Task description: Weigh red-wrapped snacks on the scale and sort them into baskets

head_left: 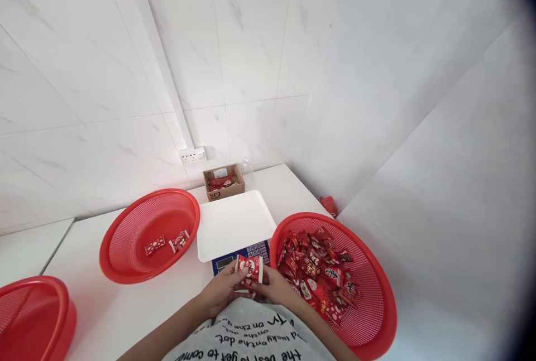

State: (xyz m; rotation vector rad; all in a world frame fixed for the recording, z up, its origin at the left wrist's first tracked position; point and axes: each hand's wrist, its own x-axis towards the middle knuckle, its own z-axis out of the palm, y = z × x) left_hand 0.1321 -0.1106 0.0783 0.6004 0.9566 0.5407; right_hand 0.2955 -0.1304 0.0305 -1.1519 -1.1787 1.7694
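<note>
Close to my body, my left hand (224,288) and my right hand (276,287) together hold a red snack packet (250,269) with white print. My left thumb lies across its front, while the right fingers grip its lower right side. Another packet edge seems to show beneath, but the fingers mostly hide it. Right beside my right hand stands a red plastic basket (379,316) with many red snack packets (312,263) heaped in it. Just beyond my hands is a digital scale (240,258) with a white weighing tray (234,221).
To the left, a red basket (125,221) holds a dotted red packet (155,245) and a second packet (180,241). Another red basket (62,294) sits at the lower left. A cardboard box (225,182) with packets stands by the wall, below a socket (192,155).
</note>
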